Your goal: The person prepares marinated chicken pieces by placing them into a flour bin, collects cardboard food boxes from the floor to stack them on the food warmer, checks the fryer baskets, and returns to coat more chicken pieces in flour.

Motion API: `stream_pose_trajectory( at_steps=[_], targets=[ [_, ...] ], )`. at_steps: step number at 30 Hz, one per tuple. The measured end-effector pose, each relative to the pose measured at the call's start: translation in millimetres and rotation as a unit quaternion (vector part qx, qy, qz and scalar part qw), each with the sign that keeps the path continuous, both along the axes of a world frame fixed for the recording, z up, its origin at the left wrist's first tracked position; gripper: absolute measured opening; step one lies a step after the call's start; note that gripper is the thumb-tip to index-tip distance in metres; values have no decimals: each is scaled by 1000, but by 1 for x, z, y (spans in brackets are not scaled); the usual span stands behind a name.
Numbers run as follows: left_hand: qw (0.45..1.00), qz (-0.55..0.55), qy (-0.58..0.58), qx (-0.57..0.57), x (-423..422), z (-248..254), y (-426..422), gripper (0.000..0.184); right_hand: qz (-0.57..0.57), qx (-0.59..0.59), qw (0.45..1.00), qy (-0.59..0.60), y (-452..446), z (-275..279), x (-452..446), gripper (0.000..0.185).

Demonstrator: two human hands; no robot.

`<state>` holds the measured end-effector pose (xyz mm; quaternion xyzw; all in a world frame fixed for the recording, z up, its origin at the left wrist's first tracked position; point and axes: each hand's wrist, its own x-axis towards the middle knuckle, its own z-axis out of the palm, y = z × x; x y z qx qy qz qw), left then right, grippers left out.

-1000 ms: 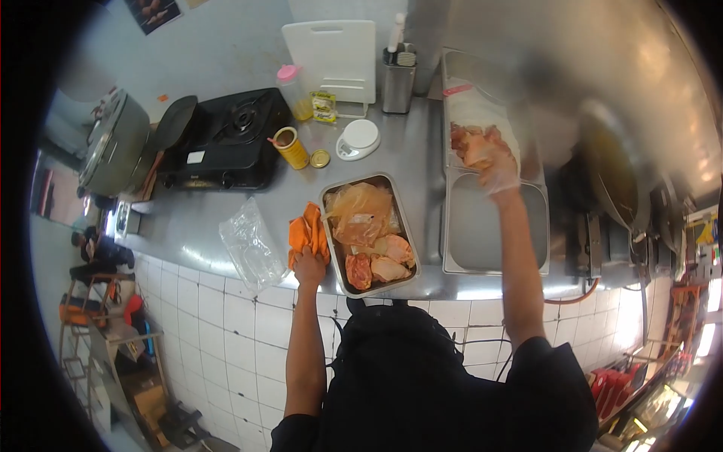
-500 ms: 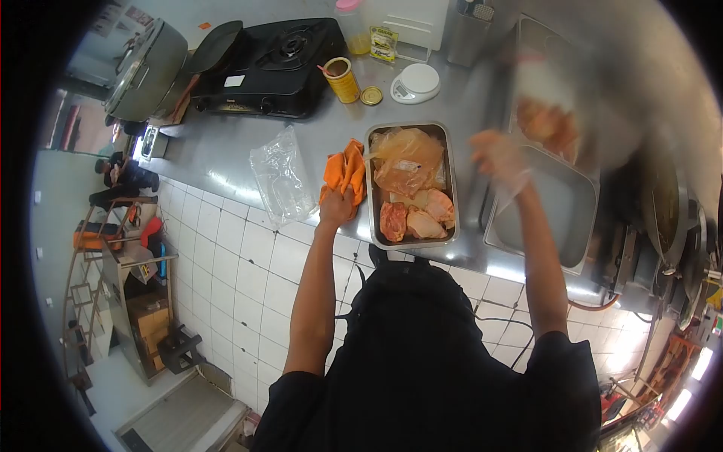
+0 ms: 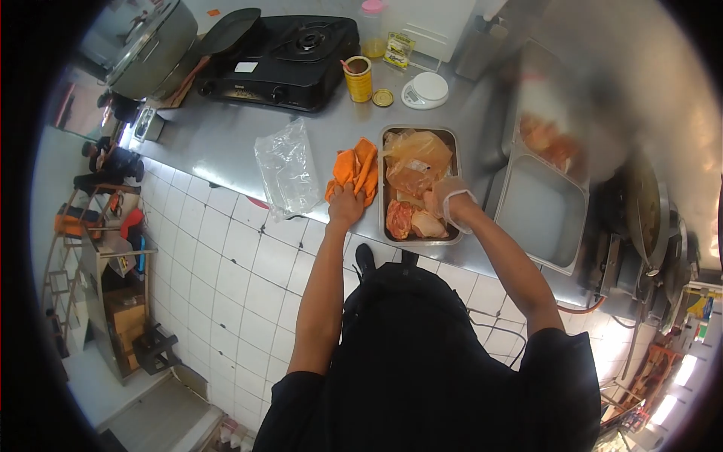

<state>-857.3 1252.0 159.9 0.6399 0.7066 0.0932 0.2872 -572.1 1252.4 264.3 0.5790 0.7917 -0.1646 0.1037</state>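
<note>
My left hand [image 3: 346, 205] is closed on the lower part of a crumpled orange cloth [image 3: 357, 167] on the counter, left of a metal tray [image 3: 382, 188]. My right hand [image 3: 452, 202], in a clear plastic glove, reaches into the tray from the right. Its fingers are closed around a piece of raw chicken at the tray's right side, mostly covered by the hand. Two other raw chicken pieces [image 3: 428, 224] lie at the near end. A plastic bag with meat in it [image 3: 416, 162] fills the far end.
A clear plastic bag [image 3: 288, 169] lies left of the cloth. Behind are a black gas stove [image 3: 290, 64], a yellow can [image 3: 358, 80], its lid [image 3: 382, 98] and a white scale [image 3: 426, 91]. At right, a metal pan [image 3: 544, 211] stands before another container holding meat [image 3: 548, 139].
My right hand has moved left and down from above the right-hand pans into the tray, onto the chicken. My left hand stays at the orange cloth. The camera view has shifted slightly.
</note>
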Motion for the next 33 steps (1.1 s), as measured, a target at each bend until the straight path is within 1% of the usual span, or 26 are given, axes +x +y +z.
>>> stream_pose_trajectory(
  at_steps=[1,4,7,9,10,13,16,19,22,25,27,28,29,30,32,33],
  targets=[
    [1000,13,-4,-2,2,8,-2,48,18,-1,1000,-3,3,9,-1,31],
    [1000,12,4,-1,2,9,-3,47,-36,-57,996,57,9,8,1,24],
    [1000,17,-2,-7,3,16,-4,45,-95,-113,980,132,9,3,-5,31],
    [1000,22,-5,-8,4,16,-6,45,-195,-44,955,218,-1,-31,-7,40],
    [1000,25,-6,-9,4,15,-5,45,-242,-10,934,261,-4,-31,-13,45],
    [1000,17,-11,-13,2,12,-4,44,-304,-10,931,203,-12,-30,-28,50],
    [1000,11,-2,-12,2,14,-4,44,-271,-2,925,265,-9,-33,-30,47],
    [1000,6,-6,-5,3,20,-6,44,-256,-29,933,251,-4,-24,-19,48],
    [1000,10,-4,0,3,15,-4,44,-188,-113,905,364,9,-28,9,47],
    [1000,10,-1,10,4,16,-6,44,-139,-153,915,347,25,-28,18,40],
    [999,2,31,23,5,3,-6,47,-143,-196,869,430,23,-37,15,31],
    [998,0,47,30,6,-2,-4,49,-139,-201,874,421,27,-43,14,28],
    [999,-3,36,19,7,6,-3,47,-136,-206,878,411,30,-48,12,26],
    [1000,-3,25,6,6,13,-4,45,-128,-196,907,349,40,-51,10,26],
    [1000,-3,19,-9,5,18,-4,45,-188,-202,910,309,44,-51,4,25],
    [1000,-3,22,-12,5,19,-3,47,-255,-216,882,331,44,-51,2,24]
  ],
)
